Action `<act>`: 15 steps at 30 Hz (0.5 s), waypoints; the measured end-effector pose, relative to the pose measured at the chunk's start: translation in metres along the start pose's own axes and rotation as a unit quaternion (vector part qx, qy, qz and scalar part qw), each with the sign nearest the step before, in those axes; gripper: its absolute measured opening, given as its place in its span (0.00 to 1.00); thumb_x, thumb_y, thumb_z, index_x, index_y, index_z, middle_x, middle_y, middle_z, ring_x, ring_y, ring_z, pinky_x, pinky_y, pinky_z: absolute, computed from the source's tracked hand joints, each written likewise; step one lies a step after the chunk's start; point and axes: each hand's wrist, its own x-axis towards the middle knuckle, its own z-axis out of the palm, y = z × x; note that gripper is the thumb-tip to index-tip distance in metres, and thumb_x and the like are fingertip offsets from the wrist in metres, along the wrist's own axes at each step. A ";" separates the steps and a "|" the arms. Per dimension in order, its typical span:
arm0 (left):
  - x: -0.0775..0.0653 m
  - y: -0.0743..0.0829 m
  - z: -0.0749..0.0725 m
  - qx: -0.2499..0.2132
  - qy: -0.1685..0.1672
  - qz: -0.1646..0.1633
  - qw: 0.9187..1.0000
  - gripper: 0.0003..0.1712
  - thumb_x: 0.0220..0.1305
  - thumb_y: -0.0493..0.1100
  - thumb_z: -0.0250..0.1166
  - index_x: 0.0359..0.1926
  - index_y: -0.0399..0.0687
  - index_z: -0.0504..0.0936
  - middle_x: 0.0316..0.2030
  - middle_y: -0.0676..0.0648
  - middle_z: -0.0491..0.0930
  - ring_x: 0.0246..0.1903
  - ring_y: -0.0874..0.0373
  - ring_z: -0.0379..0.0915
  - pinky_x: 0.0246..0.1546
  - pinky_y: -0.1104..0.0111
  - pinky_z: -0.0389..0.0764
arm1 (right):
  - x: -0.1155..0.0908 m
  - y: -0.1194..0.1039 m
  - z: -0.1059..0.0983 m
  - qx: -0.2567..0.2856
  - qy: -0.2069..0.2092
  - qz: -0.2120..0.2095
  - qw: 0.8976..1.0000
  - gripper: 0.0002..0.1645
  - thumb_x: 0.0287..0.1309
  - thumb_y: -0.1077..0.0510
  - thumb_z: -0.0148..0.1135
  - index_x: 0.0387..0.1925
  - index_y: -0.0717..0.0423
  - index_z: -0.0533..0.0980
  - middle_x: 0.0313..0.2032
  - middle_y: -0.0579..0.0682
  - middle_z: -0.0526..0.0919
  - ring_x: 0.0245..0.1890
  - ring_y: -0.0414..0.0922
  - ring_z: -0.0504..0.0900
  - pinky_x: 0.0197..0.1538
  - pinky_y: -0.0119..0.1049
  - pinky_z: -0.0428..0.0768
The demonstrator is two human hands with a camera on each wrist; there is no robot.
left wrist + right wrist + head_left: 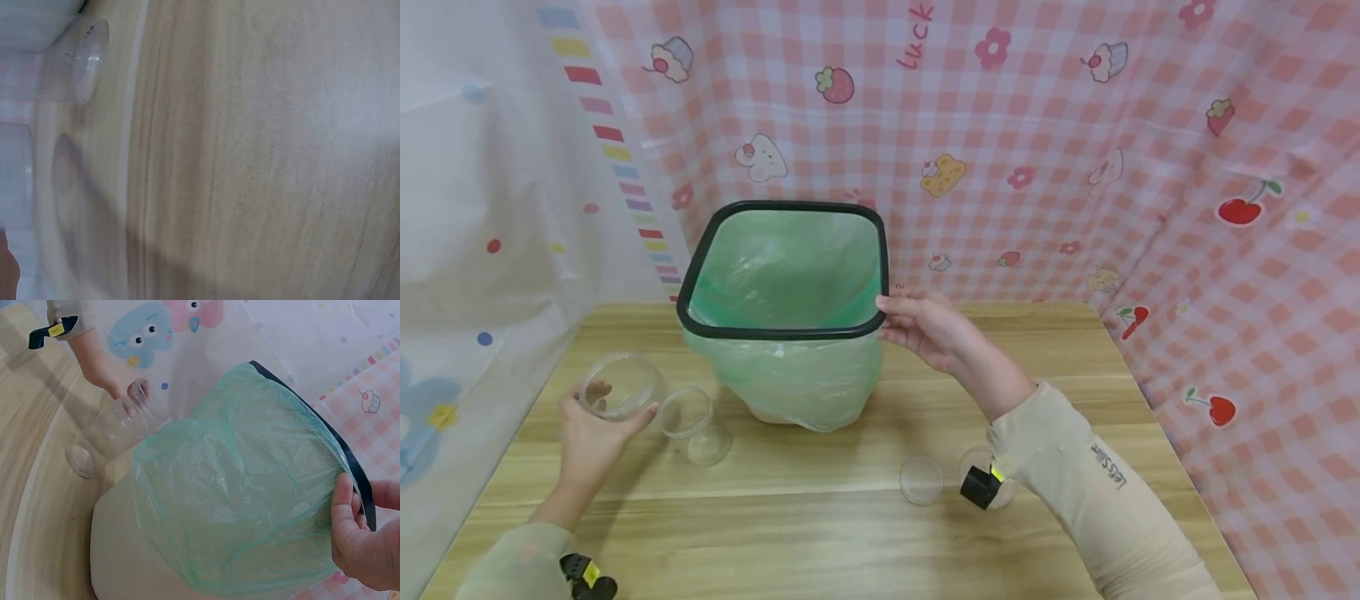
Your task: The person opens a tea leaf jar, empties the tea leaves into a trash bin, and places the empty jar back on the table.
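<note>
My left hand (593,437) grips a clear, round plastic jar (625,385) at the left of the table. In the left wrist view this jar (15,181) is raised, its shadow falling on the wood. Beside it stands a second clear jar (702,429), apart from my fingers. With thumb and fingers, my right hand (932,332) pinches the right side of the black rim (775,334) of a trash can. A green plastic bag (805,379) lines the can and hangs over its outside. The right wrist view shows the pale can body (119,550) below the bag.
Two clear round lids lie on the wooden table (820,533): one lid (921,481) in plain sight, another (1002,497) partly behind the right wrist camera (981,487). A pink checked curtain (985,108) hangs behind and to the right, a white patterned sheet (482,167) at the left.
</note>
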 end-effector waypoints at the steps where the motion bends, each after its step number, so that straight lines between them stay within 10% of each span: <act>1: 0.000 -0.001 0.001 0.002 -0.004 -0.004 1.000 0.55 0.47 0.46 0.74 0.64 0.33 0.48 0.58 0.36 0.58 0.59 0.34 0.57 0.62 0.53 0.60 | 0.000 0.000 0.000 0.000 0.000 -0.001 1.000 0.02 0.63 0.66 0.52 0.36 0.63 0.68 0.27 0.50 0.76 0.26 0.40 0.76 0.35 0.29 0.79; 15: -0.008 -0.011 0.012 0.032 -0.010 -0.008 0.999 0.57 0.45 0.48 0.76 0.63 0.28 0.48 0.56 0.30 0.62 0.56 0.35 0.60 0.56 0.46 0.63 | -0.001 0.000 0.000 0.000 -0.009 -0.006 1.000 0.03 0.63 0.66 0.52 0.34 0.63 0.68 0.26 0.50 0.77 0.26 0.40 0.76 0.35 0.29 0.79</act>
